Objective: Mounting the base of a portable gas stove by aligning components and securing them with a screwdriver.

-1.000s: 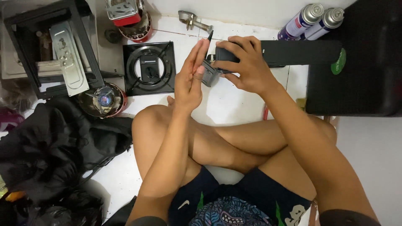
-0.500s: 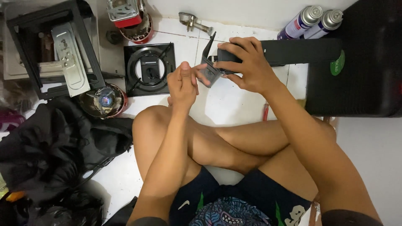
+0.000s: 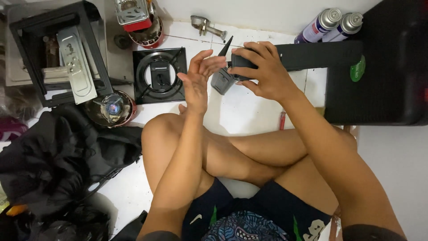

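Note:
I sit cross-legged on a white tiled floor. My right hand [image 3: 263,71] grips a small dark grey device [image 3: 223,79] with a thin black antenna-like tip pointing up. My left hand [image 3: 199,76] is raised beside it, fingers spread, palm toward the device and touching or nearly touching its left side. Both hands hover over the floor in front of my knees.
A black square burner plate [image 3: 159,75] lies left of the hands. A black metal frame with a silver bracket [image 3: 62,53] and a round red-rimmed stove part [image 3: 111,108] sit far left. Two spray cans [image 3: 332,23], a large black case [image 3: 383,76], dark cloth [image 3: 58,156].
My left hand went from flat against the device to pinching at it, then opened with fingers spread. The right hand kept its hold, and the device tilted slightly.

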